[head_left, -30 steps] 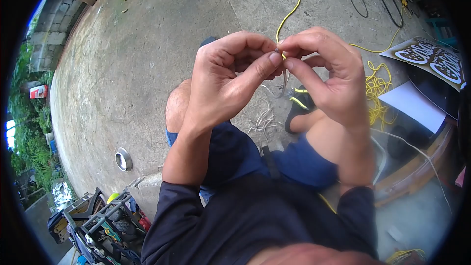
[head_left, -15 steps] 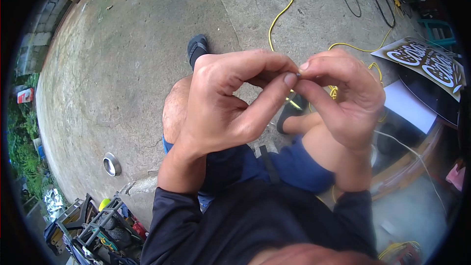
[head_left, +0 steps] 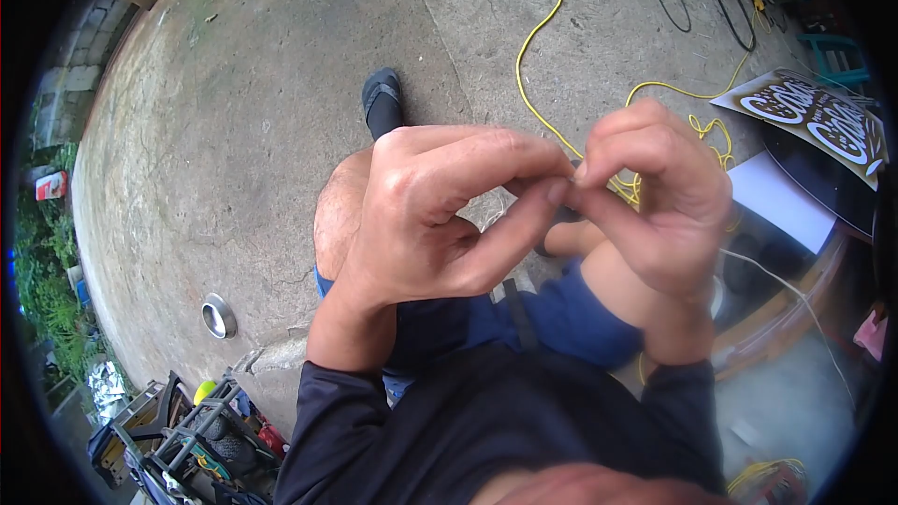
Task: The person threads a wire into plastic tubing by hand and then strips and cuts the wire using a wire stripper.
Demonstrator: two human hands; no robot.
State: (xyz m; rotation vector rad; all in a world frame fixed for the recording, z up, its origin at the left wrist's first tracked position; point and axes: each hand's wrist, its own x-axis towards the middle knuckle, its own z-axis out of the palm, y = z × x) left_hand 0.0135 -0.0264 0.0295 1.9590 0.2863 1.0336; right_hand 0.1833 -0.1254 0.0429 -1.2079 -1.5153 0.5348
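Note:
My left hand (head_left: 440, 210) and my right hand (head_left: 662, 201) meet in front of my chest, above my lap. On each, thumb and forefinger are pinched together, and the two pinches touch. Whatever lies between the fingertips is too small and covered to name. My right hand's other fingers are curled in; those of my left are mostly out of sight behind its forefinger. Behind my right hand, a tangled yellow cord (head_left: 629, 189) lies on the floor.
A metal bowl (head_left: 218, 316) sits on the concrete floor (head_left: 234, 131) at left. A rack with tools (head_left: 201, 440) stands at lower left. Printed lettered sheets (head_left: 814, 122) and a white sheet (head_left: 781, 201) lie at right. A teal stool (head_left: 834, 61) is at upper right.
Both hands sit slightly lower in view, their fingertips still together. The thin yellow-green piece seen below the fingertips before no longer shows clearly.

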